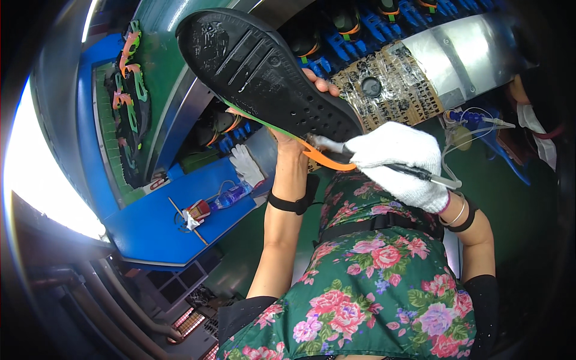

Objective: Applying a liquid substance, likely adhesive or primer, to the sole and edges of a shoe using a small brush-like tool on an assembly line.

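A black shoe sole (252, 72) with a green and orange edge is raised before me, its patterned face toward me and shiny wet in patches. My bare left hand (287, 137) grips it from behind; some fingertips show over its far edge, and the rest of the hand is partly hidden. In a white knitted glove, my right hand (399, 159) is closed round a thin-handled brush (327, 143). The brush's whitish bristles are against the sole's near end, beside the orange edge. A clear thin tube (451, 162) runs from the handle's end.
Taped cardboard (390, 87) covers part of a metal ledge (459, 57); shoes on blue racks (348, 51) lie beyond. At left, a blue table (144, 234) bears a white glove (246, 165), a bottle (233, 195) and a red tin (198, 210). Orange-green parts (129, 90) lie behind it.
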Motion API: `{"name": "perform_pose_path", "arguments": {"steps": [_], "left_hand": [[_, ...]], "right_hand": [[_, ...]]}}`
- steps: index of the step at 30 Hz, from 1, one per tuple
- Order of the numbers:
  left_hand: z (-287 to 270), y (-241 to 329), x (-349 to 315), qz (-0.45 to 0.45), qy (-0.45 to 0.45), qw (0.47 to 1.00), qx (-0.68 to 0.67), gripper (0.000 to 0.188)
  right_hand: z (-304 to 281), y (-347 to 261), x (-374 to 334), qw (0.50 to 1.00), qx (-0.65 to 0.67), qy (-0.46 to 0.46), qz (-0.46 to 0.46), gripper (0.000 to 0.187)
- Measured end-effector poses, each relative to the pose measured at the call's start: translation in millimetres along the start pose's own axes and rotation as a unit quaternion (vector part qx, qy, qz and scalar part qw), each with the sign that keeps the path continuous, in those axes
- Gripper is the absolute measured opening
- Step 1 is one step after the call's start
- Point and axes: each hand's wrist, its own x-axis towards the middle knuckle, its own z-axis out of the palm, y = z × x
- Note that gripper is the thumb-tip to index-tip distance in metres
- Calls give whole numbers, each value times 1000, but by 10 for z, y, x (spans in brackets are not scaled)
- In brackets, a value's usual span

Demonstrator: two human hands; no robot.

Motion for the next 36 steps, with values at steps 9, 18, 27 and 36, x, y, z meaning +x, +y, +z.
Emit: {"name": "perform_pose_path", "arguments": {"steps": [9, 18, 27, 36], "left_hand": [[-139, 83, 78, 54, -78, 986, 136, 74], [-141, 147, 131, 13, -85, 985, 150, 81], [-285, 113, 121, -32, -111, 987, 115, 87], [-229, 25, 138, -12, -27, 996, 79, 137]], "right_hand": [[-13, 58, -20, 1000, 6, 4, -18, 22], [-18, 39, -16, 996, -36, -30, -75, 23], [175, -33, -133, 996, 3, -64, -54, 32], [152, -92, -66, 998, 16, 10, -56, 23]]}}
